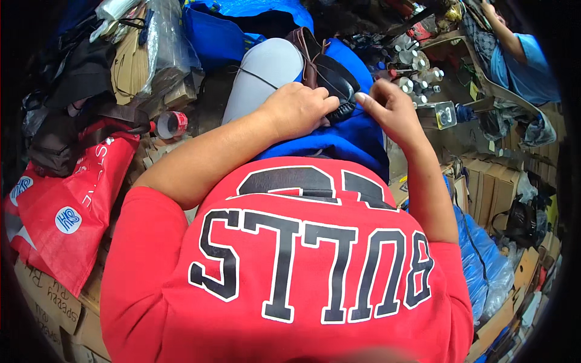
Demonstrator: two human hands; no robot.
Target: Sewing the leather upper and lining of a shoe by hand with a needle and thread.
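on the lap, over a blue cloth [351, 142], a dark brown leather shoe [324, 72] is lain with its black sole edge turned toward the person. the left hand [296, 109] is pressed down on the near part of the shoe, the fingers curled over the sole rim, so its grip is closed on the shoe. the right hand [390, 109] is held just beside the shoe at its right, the thumb and forefinger pinched narrowly together; whether anything is caught between them cannot be told, as a needle or thread would be too fine to be seen. a thin dark cord [260, 77] is seen running from the shoe across the grey trouser knee [263, 75].

to the left of the knee, a roll of red tape [171, 124] is set on cardboard, and a red shopping bag [72, 199] is spread nearer the person's left elbow. clear plastic wrapping [166, 42] is piled further back. to the right, small bottles and jars [417, 75] are clustered well apart from the hands, with brown cardboard boxes [487, 190] stacked lower right. another person in a light blue shirt [526, 63] is seated at the upper right.
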